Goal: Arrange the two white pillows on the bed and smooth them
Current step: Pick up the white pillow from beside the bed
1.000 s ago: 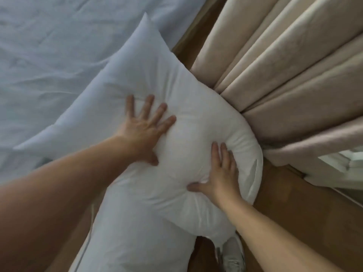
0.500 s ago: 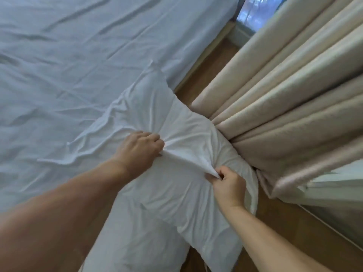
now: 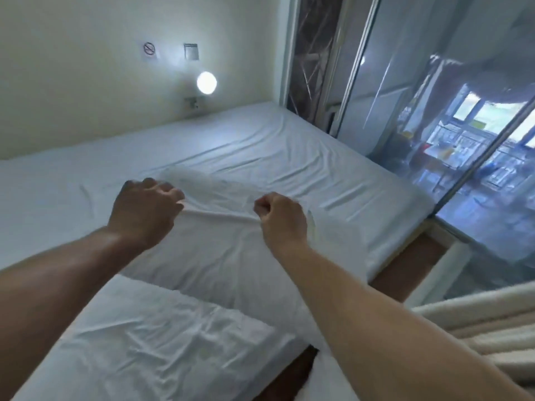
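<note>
A white pillow (image 3: 225,256) is lifted in front of me over the near part of the bed (image 3: 304,157). My left hand (image 3: 144,209) and my right hand (image 3: 279,218) are both closed on its cover, with a taut fold stretched between them. The second white pillow (image 3: 150,342) lies below it at the near edge of the bed, wrinkled, partly under the first one and my left forearm.
A white sheet covers the bed, which runs to a white wall with a round lamp (image 3: 206,82). A glass sliding door (image 3: 434,125) lines the right side. Beige curtain folds (image 3: 477,322) hang at lower right, over a strip of wooden floor (image 3: 405,264).
My view has swung up from the curtain side toward the bed and wall. Both hands, flat on the pillow a second ago, then pinched its cover and have carried it up and forward over the bed.
</note>
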`<state>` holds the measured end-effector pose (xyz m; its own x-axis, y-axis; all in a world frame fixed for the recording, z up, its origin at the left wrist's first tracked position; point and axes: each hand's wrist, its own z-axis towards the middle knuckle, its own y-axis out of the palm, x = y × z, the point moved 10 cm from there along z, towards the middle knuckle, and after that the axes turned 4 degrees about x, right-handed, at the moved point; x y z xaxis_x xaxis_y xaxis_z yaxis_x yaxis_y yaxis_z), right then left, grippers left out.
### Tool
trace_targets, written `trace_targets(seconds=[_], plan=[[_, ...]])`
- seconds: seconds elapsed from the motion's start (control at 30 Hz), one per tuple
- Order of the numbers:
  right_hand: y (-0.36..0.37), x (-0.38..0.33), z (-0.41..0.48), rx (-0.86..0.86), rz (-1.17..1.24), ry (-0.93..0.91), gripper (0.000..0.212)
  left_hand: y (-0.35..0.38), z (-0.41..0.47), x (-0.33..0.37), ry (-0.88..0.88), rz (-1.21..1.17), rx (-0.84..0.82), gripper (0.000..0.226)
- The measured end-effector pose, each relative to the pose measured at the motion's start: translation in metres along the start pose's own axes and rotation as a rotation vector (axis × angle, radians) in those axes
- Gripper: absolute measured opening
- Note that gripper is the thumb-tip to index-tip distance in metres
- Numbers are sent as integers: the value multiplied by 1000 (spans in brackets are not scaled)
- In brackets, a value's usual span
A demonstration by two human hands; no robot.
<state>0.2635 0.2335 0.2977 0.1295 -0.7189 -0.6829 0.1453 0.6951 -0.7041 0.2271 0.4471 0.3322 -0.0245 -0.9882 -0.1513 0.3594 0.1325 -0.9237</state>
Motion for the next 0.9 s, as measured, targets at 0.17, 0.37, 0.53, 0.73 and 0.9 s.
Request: trace_targets(seconds=[0.17,0.37,0.53,0.73,0.9], plan=[[72,-4,-58,-335,-193,-66,25,52,-65,-46,-125,-10,-246,30],[91,132,-152,-676,-401,143,44,121,-144,24,-106,-190,-490,35],[83,273,-233,-753,-376,446,57,189,-226,145,-7,-375,-687,37],[79,469,-356,-596,-112,1098,99,306,-323,304,47,-522,-981,49],[101,619,-476,-237,187,1557,130,433,-395,396,-218,-614,-1160,132]])
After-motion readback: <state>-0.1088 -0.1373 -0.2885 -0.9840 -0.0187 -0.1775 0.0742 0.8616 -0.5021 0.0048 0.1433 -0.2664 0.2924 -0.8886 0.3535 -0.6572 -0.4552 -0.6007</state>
